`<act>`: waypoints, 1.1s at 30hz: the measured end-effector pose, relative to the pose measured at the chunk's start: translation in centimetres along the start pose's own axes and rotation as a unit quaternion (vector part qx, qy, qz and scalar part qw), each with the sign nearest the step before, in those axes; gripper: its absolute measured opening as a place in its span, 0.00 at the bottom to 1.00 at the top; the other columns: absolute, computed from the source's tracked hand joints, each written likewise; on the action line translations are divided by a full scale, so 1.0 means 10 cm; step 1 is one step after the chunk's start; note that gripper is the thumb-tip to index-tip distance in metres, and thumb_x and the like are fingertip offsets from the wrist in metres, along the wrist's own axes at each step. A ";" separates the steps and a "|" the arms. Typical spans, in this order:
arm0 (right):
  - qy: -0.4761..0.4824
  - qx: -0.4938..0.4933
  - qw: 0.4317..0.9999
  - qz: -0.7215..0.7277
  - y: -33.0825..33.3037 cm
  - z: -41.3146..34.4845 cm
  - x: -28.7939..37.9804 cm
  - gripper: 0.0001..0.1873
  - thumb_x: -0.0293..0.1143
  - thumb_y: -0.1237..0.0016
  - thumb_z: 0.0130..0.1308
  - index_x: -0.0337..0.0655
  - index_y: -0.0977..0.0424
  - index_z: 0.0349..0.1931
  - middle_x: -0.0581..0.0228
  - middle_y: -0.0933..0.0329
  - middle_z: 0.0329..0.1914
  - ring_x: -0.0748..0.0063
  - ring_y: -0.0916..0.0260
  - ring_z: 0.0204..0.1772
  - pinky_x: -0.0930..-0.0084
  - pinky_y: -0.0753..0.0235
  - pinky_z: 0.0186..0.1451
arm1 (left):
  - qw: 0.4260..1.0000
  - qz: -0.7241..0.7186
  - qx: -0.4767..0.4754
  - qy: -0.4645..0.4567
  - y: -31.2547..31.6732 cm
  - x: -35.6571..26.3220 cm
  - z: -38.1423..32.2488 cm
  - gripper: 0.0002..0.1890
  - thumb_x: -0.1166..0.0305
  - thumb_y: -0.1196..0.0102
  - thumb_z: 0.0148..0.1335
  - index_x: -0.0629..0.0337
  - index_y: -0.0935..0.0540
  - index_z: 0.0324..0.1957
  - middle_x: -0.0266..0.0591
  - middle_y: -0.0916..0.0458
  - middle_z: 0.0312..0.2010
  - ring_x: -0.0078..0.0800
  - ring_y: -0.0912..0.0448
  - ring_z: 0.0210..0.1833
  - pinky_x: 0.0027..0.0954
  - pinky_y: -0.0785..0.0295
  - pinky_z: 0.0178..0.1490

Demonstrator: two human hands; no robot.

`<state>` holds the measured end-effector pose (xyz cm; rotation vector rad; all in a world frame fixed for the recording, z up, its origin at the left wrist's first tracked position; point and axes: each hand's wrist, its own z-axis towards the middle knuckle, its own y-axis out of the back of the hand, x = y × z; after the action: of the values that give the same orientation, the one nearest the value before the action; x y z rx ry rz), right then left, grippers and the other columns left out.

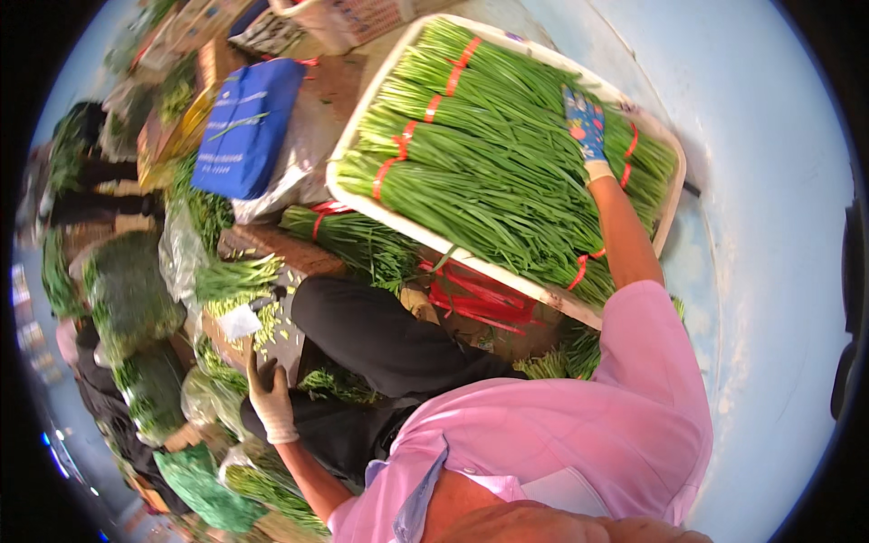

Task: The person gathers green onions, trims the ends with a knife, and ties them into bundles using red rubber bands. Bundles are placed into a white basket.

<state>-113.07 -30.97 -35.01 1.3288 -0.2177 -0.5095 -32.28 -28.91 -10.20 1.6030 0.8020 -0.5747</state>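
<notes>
My right hand (586, 129), in a blue floral glove with a pale cuff, lies on garlic chives (475, 156) that fill a white plastic crate (380, 216). Red ties (407, 132) cross the bundles. Whether the fingers grip any leaves is hard to make out. My left hand (270, 394), in a whitish glove with a dark-coated palm, hovers near a low board (292, 349) with its fingers apart and nothing visible in it. Short pale stem pieces (268, 322) litter that board around a flat whitish rectangle (239, 322), perhaps a blade. Loose chives (237, 277) lie behind it.
Beyond the board a folded blue bag (248, 129) rests on plastic wrapping. Another tied chive bundle (353, 237) and red plastic strips (478, 295) lie below the crate. Plastic-wrapped greens (132, 292) line the left. A pale blue wall (767, 203) rises at right.
</notes>
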 end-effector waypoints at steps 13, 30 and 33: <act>0.144 -0.115 0.941 0.283 1.74 -0.05 1.17 0.37 0.41 0.49 0.72 0.45 0.42 0.80 0.52 0.33 0.77 0.58 0.34 0.76 0.58 0.38 0.77 | 0.935 -0.085 -0.344 0.024 1.16 0.88 -1.52 0.29 0.75 0.37 0.66 0.59 0.26 0.69 0.43 0.12 0.43 0.24 0.17 0.38 0.29 0.20 0.47; 0.248 -0.071 0.889 0.377 2.55 -0.79 2.34 0.36 0.30 0.49 0.75 0.39 0.45 0.81 0.50 0.40 0.82 0.64 0.38 0.79 0.65 0.36 0.79 | 0.682 0.088 -0.665 0.290 2.08 2.61 -3.63 0.37 0.61 0.34 0.66 0.74 0.32 0.70 0.62 0.21 0.62 0.50 0.23 0.65 0.42 0.30 0.71; 0.200 -0.047 0.889 0.409 2.78 -1.08 2.43 0.36 0.28 0.49 0.76 0.38 0.46 0.81 0.50 0.41 0.82 0.65 0.39 0.79 0.67 0.36 0.79 | 0.747 0.051 -0.614 0.250 2.20 2.92 -3.55 0.43 0.59 0.32 0.66 0.80 0.36 0.71 0.66 0.27 0.69 0.54 0.27 0.70 0.42 0.35 0.74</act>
<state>-80.84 -28.88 -14.16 1.0927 -0.3768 0.4629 0.97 9.78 -11.30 0.4997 1.1211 0.4942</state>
